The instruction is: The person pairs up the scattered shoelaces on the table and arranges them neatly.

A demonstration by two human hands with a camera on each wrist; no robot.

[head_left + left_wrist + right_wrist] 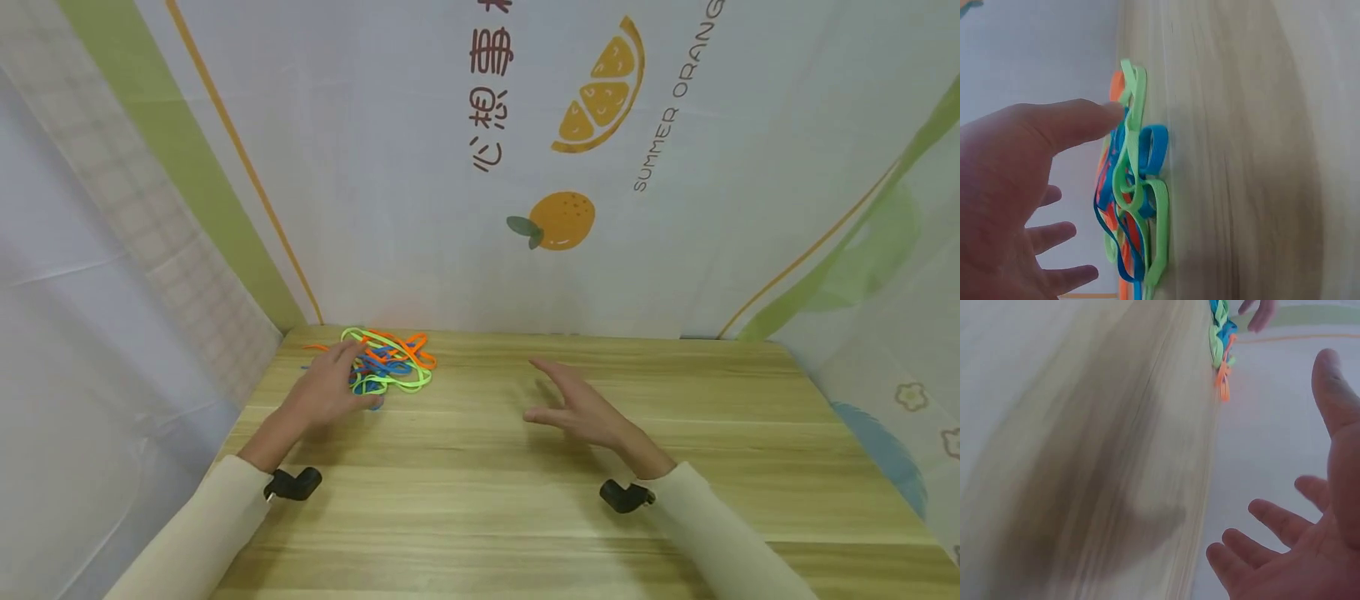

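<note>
A tangled heap of flat laces (390, 363) in neon green, blue and orange lies at the back left of the wooden table. My left hand (327, 388) is over the near left side of this heap, its fingers spread and holding nothing. In the left wrist view the thumb appears in front of the laces (1138, 187); whether it touches them I cannot tell. Well to the right of the heap, my right hand (581, 408) hovers above the table with thumb and fingers apart. Nothing is in its grasp. The right wrist view shows the laces (1221, 347) far off at the top.
The wood-grain table (480, 500) ends at the back against a white curtain (420, 208) printed with oranges and lettering. More cloth hangs along the left and right sides. A black wrist mount (294, 483) sits on the left sleeve, another mount (627, 496) on the right.
</note>
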